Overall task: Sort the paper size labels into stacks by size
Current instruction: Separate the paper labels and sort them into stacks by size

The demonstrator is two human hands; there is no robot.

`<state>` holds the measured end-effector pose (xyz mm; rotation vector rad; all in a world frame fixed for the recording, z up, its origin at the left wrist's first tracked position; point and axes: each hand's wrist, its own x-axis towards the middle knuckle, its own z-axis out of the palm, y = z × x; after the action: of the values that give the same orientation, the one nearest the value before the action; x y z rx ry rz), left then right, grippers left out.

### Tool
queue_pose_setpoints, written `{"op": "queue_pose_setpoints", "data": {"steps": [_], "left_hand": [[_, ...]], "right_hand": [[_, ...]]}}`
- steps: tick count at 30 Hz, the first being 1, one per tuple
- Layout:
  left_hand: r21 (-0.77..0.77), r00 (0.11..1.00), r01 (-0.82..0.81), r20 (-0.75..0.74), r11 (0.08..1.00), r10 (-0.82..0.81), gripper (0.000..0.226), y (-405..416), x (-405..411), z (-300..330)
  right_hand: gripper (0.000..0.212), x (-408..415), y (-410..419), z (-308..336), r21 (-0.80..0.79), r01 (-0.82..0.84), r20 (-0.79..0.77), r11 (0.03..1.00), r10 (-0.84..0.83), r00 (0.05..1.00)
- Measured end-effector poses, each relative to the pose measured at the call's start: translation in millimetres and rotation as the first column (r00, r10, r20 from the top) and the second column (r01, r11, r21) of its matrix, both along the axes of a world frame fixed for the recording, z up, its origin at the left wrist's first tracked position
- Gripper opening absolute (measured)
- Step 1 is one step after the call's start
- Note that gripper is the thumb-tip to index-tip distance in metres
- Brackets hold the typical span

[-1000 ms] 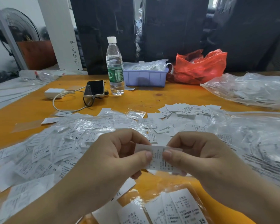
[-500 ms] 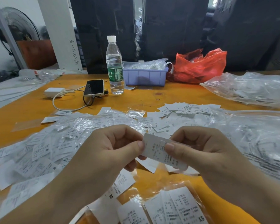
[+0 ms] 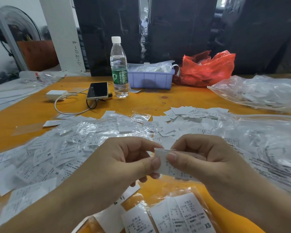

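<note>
Both hands raised over orange table (image 3: 158, 101), meeting just nearer the camera than the loose label pile (image 3: 60, 148). Left hand (image 3: 118, 167) and right hand (image 3: 203, 162) each pinch the same white paper label (image 3: 165, 167) betw. thumb and forefinger, thumbs nearly touching on its face; other fingers curled behind. Label held off the table, print too blurred to read size. Loose label pile spreads left of the hands and beyond them, many pcs in clear sleeves; markings XL, S, M legible on several. Small separate stack of labels (image 3: 196, 112) lies beyond the pile, to its right. Sleeved labels marked XS (image 3: 191, 214) lie nearest the camera, below the hands. Clear bags w/ more labels (image 3: 265, 148) right of the pile. Beyond the pile: water bottle (image 3: 119, 68) upright, phone (image 3: 97, 90) w/ cable beside it, blue bin (image 3: 150, 79), red bag (image 3: 207, 68).
</note>
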<state>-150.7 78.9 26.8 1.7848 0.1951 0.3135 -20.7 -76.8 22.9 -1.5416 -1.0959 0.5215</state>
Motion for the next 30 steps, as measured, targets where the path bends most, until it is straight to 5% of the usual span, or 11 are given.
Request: {"op": "queue_pose_setpoints", "data": {"steps": [13,19,23,27,30], "left_hand": [[-0.008,0.997,-0.067,0.042,0.998,0.067,0.011,4.7,-1.3,0.9],[0.026,0.999,-0.026,0.039,0.999,0.025,0.039,6.8,0.1,-1.6],[0.137,0.997,-0.071,-0.016,0.988,0.074,0.023,9.5,2.5,-5.3],[0.322,0.954,-0.209,-0.140,0.923,0.265,0.025,28.7,-1.0,-1.1],[0.571,0.862,-0.352,-0.111,0.742,0.495,0.013,40.0,-1.8,-5.6]], "right_hand": [[0.021,4.1,-0.1,-0.6,-0.024,-0.044,-0.026,0.999,0.043,0.999],[0.022,5.6,0.8,-5.0,0.039,-0.002,-0.022,0.999,0.003,1.000],[0.032,8.4,-0.9,4.5,-0.020,-0.077,-0.050,0.997,0.076,0.996],[0.018,28.5,-8.7,14.0,-0.041,0.164,0.174,0.986,-0.154,0.973],[0.007,34.8,-11.4,9.0,-0.168,0.374,0.546,0.912,-0.230,0.806]]}}
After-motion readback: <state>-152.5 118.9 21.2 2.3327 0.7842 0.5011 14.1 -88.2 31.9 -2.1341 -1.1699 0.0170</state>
